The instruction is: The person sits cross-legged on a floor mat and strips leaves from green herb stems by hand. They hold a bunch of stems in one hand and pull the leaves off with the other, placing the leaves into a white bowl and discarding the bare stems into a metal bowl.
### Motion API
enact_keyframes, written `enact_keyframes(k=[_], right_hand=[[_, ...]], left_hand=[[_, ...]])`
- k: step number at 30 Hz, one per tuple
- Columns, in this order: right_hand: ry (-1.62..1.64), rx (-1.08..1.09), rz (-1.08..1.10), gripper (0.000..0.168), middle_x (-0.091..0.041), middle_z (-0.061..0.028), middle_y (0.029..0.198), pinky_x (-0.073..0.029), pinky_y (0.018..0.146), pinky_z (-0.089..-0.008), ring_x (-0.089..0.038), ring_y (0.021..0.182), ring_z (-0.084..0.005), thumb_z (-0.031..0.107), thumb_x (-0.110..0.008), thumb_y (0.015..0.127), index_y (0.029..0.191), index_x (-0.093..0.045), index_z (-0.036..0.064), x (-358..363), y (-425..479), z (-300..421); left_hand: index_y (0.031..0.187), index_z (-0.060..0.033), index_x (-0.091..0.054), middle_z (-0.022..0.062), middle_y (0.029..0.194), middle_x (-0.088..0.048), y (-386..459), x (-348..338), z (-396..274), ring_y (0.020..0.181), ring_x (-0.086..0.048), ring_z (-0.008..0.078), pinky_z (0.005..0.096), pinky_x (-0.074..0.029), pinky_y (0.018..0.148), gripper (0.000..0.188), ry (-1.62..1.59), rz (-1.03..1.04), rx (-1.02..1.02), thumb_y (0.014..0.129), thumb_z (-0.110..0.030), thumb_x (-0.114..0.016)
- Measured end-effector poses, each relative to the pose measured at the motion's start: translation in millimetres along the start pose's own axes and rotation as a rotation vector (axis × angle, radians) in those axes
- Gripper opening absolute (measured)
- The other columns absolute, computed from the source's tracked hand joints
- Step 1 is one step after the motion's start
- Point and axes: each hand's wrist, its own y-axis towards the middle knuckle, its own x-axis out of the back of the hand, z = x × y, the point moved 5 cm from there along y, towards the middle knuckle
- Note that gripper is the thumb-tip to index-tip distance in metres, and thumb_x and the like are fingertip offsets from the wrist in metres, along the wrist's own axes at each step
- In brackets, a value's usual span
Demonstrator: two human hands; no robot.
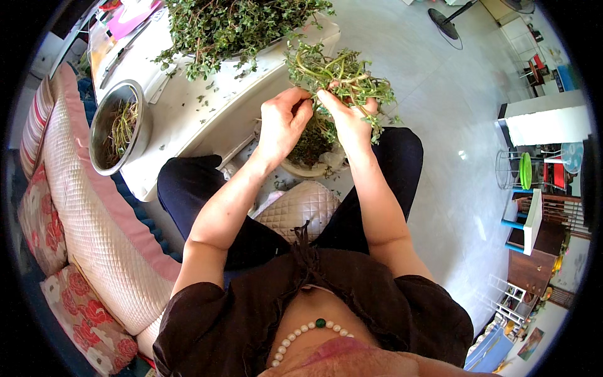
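Observation:
My right hand (pixel 353 115) grips a bunch of leafy green stems (pixel 344 70) above my lap. Beside it, my left hand (pixel 286 118) has thumb and fingertips pinched together at the bunch's left edge; whether a sprig is between them cannot be told. Below the hands, a round container (pixel 301 170) between my knees holds more greens and some clear plastic. A large heap of small-leaved greens (pixel 226 33) lies on the white table at the upper left. Nearer the sofa, a steel bowl (pixel 143 136) holds thin stems and roots.
Loose leaves are scattered over the white table (pixel 179 125), where a knife (pixel 115 61) also lies. A quilted sofa (pixel 99 212) with floral cushions (pixel 87 320) runs along the left. A black fan base (pixel 443 23) stands on the pale floor, with a green stool (pixel 525 170) at the far right.

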Motion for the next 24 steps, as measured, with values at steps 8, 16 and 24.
enact_keyframes(k=[8,16,24], right_hand=[[0.047,-0.030,0.026,0.024,-0.061,-0.0078,0.087,-0.053,0.068,-0.0279,-0.061,0.076,-0.0149,-0.012,-0.067,0.071,0.090,-0.058,-0.001,1.1,0.3,-1.3],[0.404,-0.209,0.085,0.017,-0.061,-0.0086,0.084,-0.047,0.064,-0.0314,-0.059,0.071,-0.0198,-0.001,-0.065,0.077,0.093,-0.058,0.002,1.5,4.8,-3.3],[0.495,-0.182,0.074,0.015,-0.062,-0.0097,0.078,-0.045,0.059,-0.0294,-0.060,0.069,-0.0205,0.000,-0.066,0.078,0.091,-0.058,0.004,32.5,17.9,15.8]], left_hand=[[0.083,0.0014,-0.060,0.0156,0.069,-0.059,-0.1,2.9,-9.0,0.063,-0.059,0.0288,0.0338,-0.047,0.060,0.010,0.045,0.006,-0.126,0.075,-0.004,-0.057],[0.077,-0.0042,-0.057,-0.0035,0.060,-0.044,0.4,1.9,12.5,0.049,-0.032,0.0049,0.0208,-0.023,0.045,0.006,-0.896,-0.026,0.416,0.078,-0.009,-0.054],[0.104,-0.0048,-0.066,-0.0005,0.082,-0.063,1.1,186.1,-47.0,0.069,-0.050,0.0039,0.0181,-0.040,0.061,0.021,0.311,-0.623,-0.141,0.089,-0.008,-0.052]])
